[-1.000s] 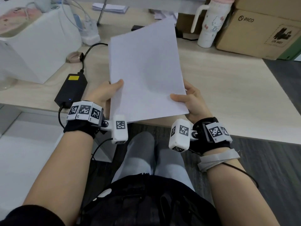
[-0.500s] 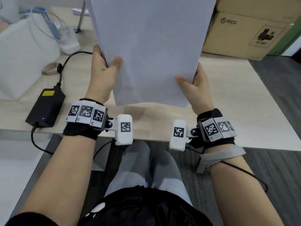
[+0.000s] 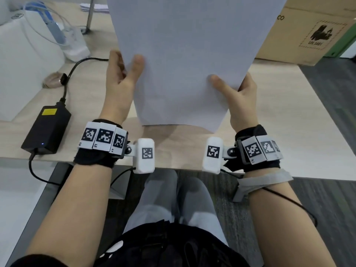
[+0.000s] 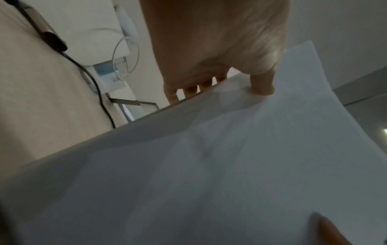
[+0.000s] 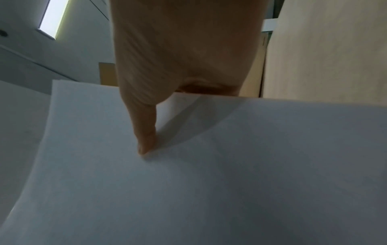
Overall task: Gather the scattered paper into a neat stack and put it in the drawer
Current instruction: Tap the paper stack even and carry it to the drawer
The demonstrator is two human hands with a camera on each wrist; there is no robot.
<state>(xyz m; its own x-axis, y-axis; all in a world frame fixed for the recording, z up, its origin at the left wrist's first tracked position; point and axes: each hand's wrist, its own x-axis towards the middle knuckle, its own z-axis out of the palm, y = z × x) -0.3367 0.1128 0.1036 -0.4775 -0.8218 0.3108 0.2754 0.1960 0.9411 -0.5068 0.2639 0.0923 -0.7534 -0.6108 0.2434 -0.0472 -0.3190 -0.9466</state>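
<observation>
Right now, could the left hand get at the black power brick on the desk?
Probably not yet: the left hand is gripping the paper stack, held upright with the right hand. The power brick lies to its left with nothing between them, so once it lets go, likely yes.

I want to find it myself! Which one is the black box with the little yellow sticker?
Look at the wooden desk, on the side of the person's left hand. Near the desk's front edge, beside the big white box, lies the black power brick. It alone is black, with a yellow label, a tiny blue light and cables at both ends.
</observation>
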